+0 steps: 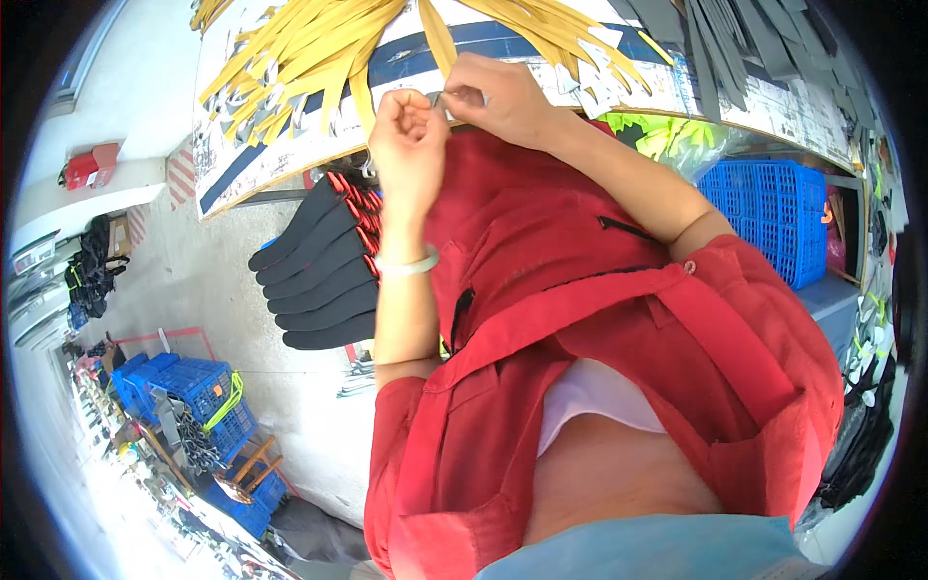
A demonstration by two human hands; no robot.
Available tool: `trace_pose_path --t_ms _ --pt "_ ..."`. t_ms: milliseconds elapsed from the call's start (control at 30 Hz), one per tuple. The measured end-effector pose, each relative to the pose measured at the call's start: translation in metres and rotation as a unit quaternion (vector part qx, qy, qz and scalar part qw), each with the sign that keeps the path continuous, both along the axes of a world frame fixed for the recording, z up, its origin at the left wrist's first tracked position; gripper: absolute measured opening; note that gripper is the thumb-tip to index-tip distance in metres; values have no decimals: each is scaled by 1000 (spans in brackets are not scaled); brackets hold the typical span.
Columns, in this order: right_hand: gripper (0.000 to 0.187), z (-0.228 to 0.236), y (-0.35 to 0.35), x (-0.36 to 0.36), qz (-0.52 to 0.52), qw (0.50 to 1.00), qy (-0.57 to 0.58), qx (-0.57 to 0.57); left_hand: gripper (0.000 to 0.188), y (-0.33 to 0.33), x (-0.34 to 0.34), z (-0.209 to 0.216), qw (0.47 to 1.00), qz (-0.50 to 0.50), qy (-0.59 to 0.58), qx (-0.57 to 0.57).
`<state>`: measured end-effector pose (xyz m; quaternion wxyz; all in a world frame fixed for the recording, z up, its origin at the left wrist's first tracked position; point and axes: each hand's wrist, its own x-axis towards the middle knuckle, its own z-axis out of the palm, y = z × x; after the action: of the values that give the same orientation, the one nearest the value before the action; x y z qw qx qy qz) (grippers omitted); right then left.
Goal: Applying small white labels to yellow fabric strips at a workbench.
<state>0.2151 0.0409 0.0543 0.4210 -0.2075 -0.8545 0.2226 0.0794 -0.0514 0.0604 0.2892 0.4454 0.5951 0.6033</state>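
Beside yellow straps (314, 48), left hand (408, 135) and right hand (505, 101) pinch a small dark piece (437, 100), any lettering illegible.

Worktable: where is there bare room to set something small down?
The worktable looks bare at its near-left corner, between its edges and the yellow strips. A narrow patch shows near-right, between the grey strips and front edge. Around the left hand and right hand, yellow strips crowd the middle.
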Motion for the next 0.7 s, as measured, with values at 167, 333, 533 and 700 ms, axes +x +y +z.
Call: trace_pose_path --t_ms 167,333,533,700 --pt "9 -1 4 11 128 961 71 -234 21 -9 -21 7 987 -144 -75 -4" --pt "19 6 -6 15 123 886 73 -442 6 -8 -20 1 996 -90 -25 1" --pt "22 -6 -11 26 125 890 7 -439 3 -16 -5 -7 990 -91 97 -55" --pt "24 -23 1 70 7 867 83 -491 13 -43 -74 22 941 139 284 -121"
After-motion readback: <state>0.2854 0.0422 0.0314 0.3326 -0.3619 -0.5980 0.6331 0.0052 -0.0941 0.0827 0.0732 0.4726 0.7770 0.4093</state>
